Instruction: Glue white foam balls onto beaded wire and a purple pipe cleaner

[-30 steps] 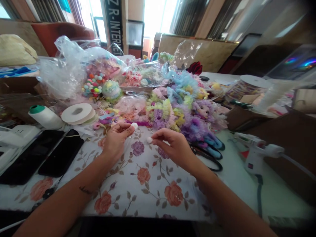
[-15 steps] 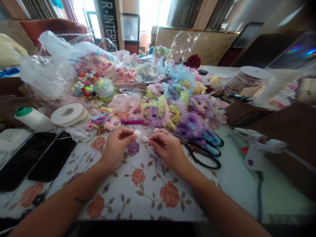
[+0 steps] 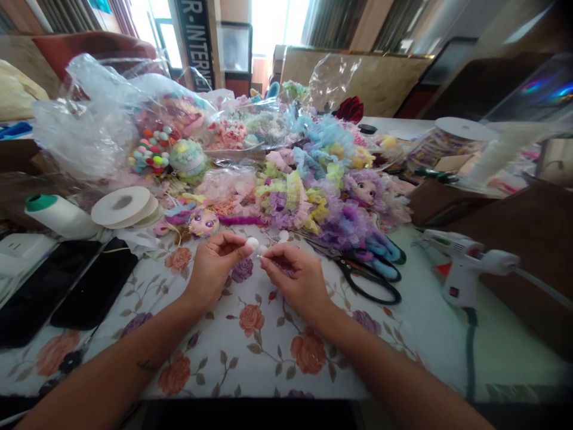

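My left hand (image 3: 213,267) pinches a small white pom-pom ball (image 3: 251,243) between thumb and fingertips, just above the floral tablecloth (image 3: 250,334). My right hand (image 3: 295,276) is closed in a pinch right beside it, its fingertips touching or nearly touching that ball; a second small white ball seems to be at those fingertips, but I cannot make it out clearly. Another white ball (image 3: 283,236) lies on the cloth just behind my right hand. A heap of pastel ruffled lace trims (image 3: 304,191) lies just beyond both hands.
Black scissors (image 3: 371,283) lie right of my right hand, a white glue gun (image 3: 465,266) farther right. Two dark phones (image 3: 67,286), a ribbon spool (image 3: 123,206) and a thread cone (image 3: 58,214) sit left. Plastic bags of pom-poms (image 3: 134,128) and doll heads (image 3: 203,222) crowd the back.
My two hands have come together, the right moving left until its fingertips meet the ball in the left. The view has shifted slightly.
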A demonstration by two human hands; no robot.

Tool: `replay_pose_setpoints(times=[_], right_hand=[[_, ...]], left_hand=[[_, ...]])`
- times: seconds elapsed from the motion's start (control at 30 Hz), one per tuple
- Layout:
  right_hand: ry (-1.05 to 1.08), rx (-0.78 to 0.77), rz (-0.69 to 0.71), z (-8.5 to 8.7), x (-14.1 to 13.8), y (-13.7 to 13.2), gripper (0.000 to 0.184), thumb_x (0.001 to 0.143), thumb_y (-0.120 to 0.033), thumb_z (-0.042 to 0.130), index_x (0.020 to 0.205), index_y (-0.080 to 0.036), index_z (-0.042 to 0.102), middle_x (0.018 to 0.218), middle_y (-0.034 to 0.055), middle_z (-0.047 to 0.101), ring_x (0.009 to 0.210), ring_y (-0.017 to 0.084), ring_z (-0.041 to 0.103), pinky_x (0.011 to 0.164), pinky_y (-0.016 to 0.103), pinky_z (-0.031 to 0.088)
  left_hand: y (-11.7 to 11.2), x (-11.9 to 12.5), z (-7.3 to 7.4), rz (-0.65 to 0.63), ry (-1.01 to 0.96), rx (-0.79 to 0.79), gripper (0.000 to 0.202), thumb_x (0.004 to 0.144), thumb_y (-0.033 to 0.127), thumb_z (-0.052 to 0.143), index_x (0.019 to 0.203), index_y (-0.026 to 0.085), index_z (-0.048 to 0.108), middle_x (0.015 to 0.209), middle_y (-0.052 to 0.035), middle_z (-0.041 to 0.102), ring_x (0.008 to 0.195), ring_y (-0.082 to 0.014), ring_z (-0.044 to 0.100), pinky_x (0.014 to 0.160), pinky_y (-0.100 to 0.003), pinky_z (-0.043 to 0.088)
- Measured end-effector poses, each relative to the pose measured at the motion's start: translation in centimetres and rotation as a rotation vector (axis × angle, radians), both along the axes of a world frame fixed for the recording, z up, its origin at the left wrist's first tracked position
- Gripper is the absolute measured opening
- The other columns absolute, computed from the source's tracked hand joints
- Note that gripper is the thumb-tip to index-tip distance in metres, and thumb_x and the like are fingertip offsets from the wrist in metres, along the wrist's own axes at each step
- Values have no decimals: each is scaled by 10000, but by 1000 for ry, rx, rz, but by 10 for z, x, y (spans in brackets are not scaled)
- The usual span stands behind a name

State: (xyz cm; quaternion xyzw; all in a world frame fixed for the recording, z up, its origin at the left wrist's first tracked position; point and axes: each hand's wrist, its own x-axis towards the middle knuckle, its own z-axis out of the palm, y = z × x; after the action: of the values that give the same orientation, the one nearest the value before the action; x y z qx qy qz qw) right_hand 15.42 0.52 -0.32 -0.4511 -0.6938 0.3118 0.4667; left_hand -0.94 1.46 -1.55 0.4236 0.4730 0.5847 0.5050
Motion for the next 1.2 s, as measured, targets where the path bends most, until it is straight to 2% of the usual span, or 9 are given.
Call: replay_pose_setpoints(times=[0.17, 0.3, 1.2], right_hand=[[106, 67, -34, 0, -8, -4, 115, 821, -182, 613, 720, -217, 572, 889, 42, 658, 797, 167, 644, 674, 291, 537], [101, 97, -64, -1, -11, -6, 146, 814, -155, 615, 695, -215, 557, 884, 41, 665, 814, 171, 640, 733, 317, 527], [131, 109, -126, -7, -16, 1, 142, 796, -135, 615, 689, -218, 571, 840, 22, 665, 769, 161, 628, 696, 302, 516]], left_hand=[[-4, 3, 5, -2, 49, 47, 218, 636, 292, 849, 753, 185, 700, 746, -23, 708, 727, -158, 652, 670, -259, 522], [-5, 4, 5, -11, 75, 75, 189, 657, 285, 838, 748, 194, 698, 738, -17, 702, 711, -148, 641, 655, -246, 521], [-6, 6, 4, 6, 128, 94, 146, 674, 265, 822, 743, 203, 709, 727, -7, 690, 688, -136, 614, 637, -234, 506]])
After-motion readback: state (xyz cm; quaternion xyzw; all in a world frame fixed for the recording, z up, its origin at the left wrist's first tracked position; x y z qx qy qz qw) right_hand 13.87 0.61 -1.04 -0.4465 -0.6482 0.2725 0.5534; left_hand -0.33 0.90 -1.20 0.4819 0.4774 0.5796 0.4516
